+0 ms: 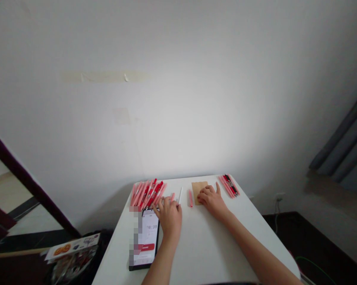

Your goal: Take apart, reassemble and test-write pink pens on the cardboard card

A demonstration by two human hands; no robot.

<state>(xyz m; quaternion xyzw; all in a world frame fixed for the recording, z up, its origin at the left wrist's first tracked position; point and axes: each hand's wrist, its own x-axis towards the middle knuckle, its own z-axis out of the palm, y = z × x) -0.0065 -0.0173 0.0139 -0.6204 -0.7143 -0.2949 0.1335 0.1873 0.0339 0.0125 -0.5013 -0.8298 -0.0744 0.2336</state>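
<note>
My left hand [170,215] is low over the table, its fingers curled around a short pink pen barrel [172,196] that sticks out past the fingertips. A thin white pen refill [180,194] lies close by its thumb. My right hand [213,201] rests over a brown paper piece [198,188]. Its fingers are bent down onto the paper with one finger stretched away; whatever they pinch is hidden. Between the hands lies another pink pen part [190,198], touching neither.
Pink and red pens [147,194] are heaped at the table's back left. Several pink, red and black pens [229,186] lie at the back right. A phone [147,237] with a timer sits beside my left forearm. The white table [202,249] meets a wall [178,118].
</note>
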